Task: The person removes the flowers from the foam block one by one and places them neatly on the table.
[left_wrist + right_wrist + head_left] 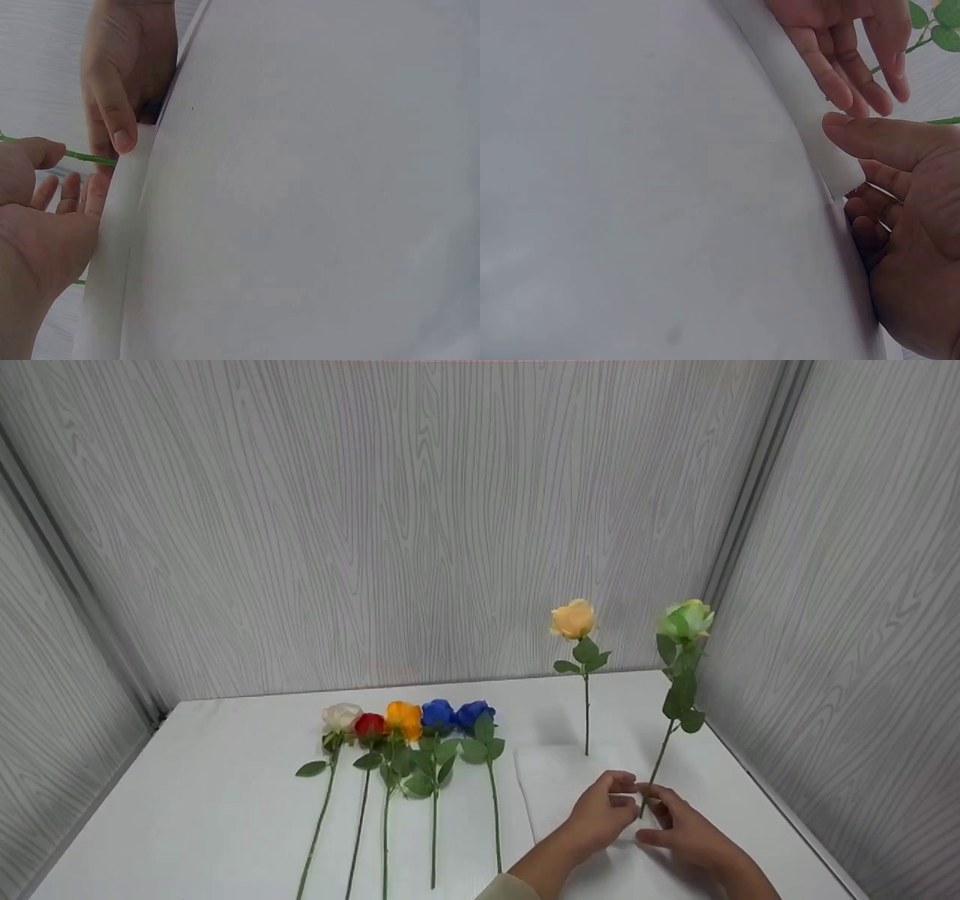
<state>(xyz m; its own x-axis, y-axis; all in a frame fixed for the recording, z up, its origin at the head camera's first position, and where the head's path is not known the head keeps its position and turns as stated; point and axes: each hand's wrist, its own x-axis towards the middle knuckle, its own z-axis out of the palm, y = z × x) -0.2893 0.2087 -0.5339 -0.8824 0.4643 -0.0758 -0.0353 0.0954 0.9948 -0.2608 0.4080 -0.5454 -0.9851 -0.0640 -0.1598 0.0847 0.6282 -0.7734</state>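
Observation:
A green rose [685, 621] leans to the right, its stem foot between my hands at a low white block [559, 780]. My right hand [686, 829] holds the block's right end. In the right wrist view its thumb [877, 141] lies on the block's front face and its fingers curl round the end. My left hand [606, 814] is beside the stem with loosely bent fingers. The left wrist view has its thumb overlapping the green stem [88, 157] and its fingertips near the block's edge. A peach rose [573, 619] stands upright farther back.
To the left, several roses lie side by side with stems toward me: a white rose [342, 718], a red rose [370, 725], an orange rose [404, 720] and blue roses [438, 714]. Grey wood-grain panels [420, 525] enclose the white table [202, 810] at the back and sides.

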